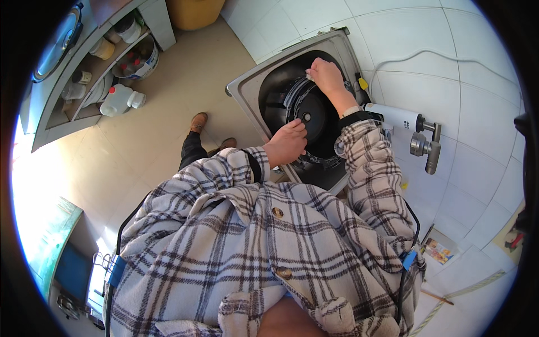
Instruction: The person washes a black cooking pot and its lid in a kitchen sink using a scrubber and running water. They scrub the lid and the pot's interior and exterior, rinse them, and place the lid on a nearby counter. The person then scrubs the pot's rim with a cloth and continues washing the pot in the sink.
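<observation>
A round black vessel (320, 126) sits in the dark basin of a stainless steel sink (242, 90). It has a small metal disc at its centre, and white suds streak its rim. At the far side of that rim, my right hand (326, 78) pinches a small pale scrap (309, 77), perhaps a cloth or sponge, mostly covered by the fingers. My left hand (287, 143) is closed over the vessel's near left rim; its grip is partly hidden by the fingers.
A white cylindrical tap unit with a metal spout (425, 147) juts from the tiled wall to the right. A yellow-ended tool (362, 82) rests by the sink edge. Open shelves (94, 63) with jars and a plastic jug (120, 100) stand left. Another person's shoe (199, 122) shows on the floor.
</observation>
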`<state>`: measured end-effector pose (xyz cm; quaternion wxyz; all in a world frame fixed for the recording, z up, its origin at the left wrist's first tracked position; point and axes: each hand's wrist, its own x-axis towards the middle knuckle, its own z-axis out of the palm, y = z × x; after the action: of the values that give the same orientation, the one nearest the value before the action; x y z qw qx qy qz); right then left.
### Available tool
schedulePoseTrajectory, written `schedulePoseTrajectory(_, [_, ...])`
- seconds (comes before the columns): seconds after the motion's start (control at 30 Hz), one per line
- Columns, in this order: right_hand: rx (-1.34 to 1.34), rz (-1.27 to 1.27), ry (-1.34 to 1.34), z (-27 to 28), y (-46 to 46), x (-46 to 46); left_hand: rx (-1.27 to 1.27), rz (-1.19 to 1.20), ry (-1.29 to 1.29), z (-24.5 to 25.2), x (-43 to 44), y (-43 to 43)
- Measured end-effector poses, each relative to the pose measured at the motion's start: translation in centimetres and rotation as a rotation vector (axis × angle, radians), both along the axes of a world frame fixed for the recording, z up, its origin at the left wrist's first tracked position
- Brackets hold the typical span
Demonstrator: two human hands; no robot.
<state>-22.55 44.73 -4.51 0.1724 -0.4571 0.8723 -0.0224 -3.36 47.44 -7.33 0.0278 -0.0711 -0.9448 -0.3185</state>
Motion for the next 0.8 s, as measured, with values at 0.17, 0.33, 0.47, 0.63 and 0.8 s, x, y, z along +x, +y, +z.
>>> schedulePoseTrajectory(0.17, [-0.215, 0.967, -0.108, -0.5, 1.1, 2.3, -0.031, 0.000, 0.044, 0.0, 0.5, 0.0])
schedulePoseTrajectory(0.33, [-0.135, 0.303, 0.152, -1.1, 1.2, -1.0, -0.032, -0.037, -0.016, 0.2, 0.6, 0.2])
schedulePoseTrajectory(0.47, [-0.259, 0.724, 0.104, -0.7, 1.2, 1.7, -0.050, -0.069, -0.063, 0.6, 0.7, 0.7])
schedulePoseTrajectory(0.63, [-0.219, 0.643, 0.111, -1.3, 1.5, 2.3, -0.020, -0.097, -0.070, 0.7, 0.3, 0.5])
schedulePoseTrajectory(0.8, [0.017, -0.102, 0.257, -2.0, 2.2, -5.6, 0.092, -0.129, -0.046, 1.2, -0.4, -1.1])
